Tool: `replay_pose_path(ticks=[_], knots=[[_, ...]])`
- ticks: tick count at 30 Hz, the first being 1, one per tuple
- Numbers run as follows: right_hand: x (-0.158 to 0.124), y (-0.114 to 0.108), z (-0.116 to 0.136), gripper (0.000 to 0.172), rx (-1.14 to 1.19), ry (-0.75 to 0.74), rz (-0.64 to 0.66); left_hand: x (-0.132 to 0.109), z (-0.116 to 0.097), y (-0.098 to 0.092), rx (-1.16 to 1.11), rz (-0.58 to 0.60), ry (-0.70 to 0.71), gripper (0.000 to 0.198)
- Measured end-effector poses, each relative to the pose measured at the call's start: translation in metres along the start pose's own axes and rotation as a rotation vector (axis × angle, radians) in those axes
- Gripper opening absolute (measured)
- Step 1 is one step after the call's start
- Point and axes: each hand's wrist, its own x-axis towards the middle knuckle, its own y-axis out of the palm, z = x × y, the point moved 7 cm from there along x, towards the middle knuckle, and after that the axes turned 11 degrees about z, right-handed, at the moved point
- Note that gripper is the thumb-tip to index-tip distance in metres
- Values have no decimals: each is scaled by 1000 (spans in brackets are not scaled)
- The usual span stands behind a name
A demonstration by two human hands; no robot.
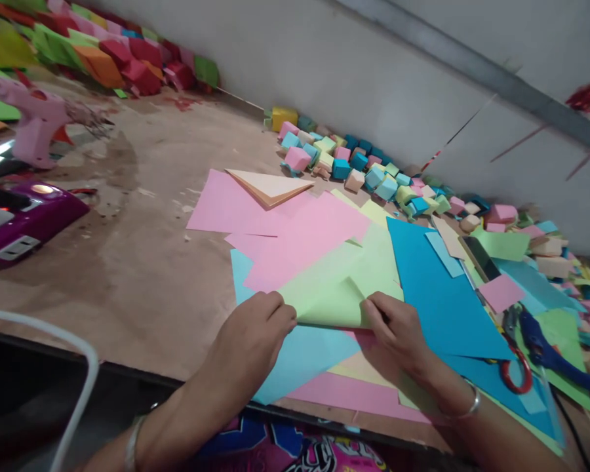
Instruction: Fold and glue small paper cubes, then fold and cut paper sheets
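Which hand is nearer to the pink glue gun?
Left: the left hand holds green paper well to the right of the pink glue gun; the right hand is farther right.

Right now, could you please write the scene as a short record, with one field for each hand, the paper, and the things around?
Left hand: bare hand, pinching one end of the fold
Right hand: bare hand, pinching the other end
Held paper: pale green sheet, bent over along its near edge
Beyond it: pink sheets, with a folded peach sheet on top
Right side: bright blue sheet
Left side: pink glue gun
Along wall: small paper cubes, several colours
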Motion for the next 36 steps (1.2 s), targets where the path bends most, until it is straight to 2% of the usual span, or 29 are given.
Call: replay_pose_path(ticks=[3, 8, 13, 18, 28, 36], knots=[[0, 1, -1, 38, -135, -1, -61, -2, 4, 3, -19, 16, -32, 21], [1, 4, 0, 36, -268, -32, -82, 1, 9, 5, -22, 58, -87, 24], [-3, 9, 1, 35, -312, 0, -38, 6, 8, 6, 78, 94, -173, 22], [-7, 5, 0, 31, -310, 74, -53, 8, 6, 8, 127, 96, -167, 23], [0, 7, 0, 41, -322, 110, -26, 8, 2, 2, 117, -28, -49, 23], [2, 9, 4, 40, -346, 65, -21, 8, -1, 2, 132, -86, -84, 25]])
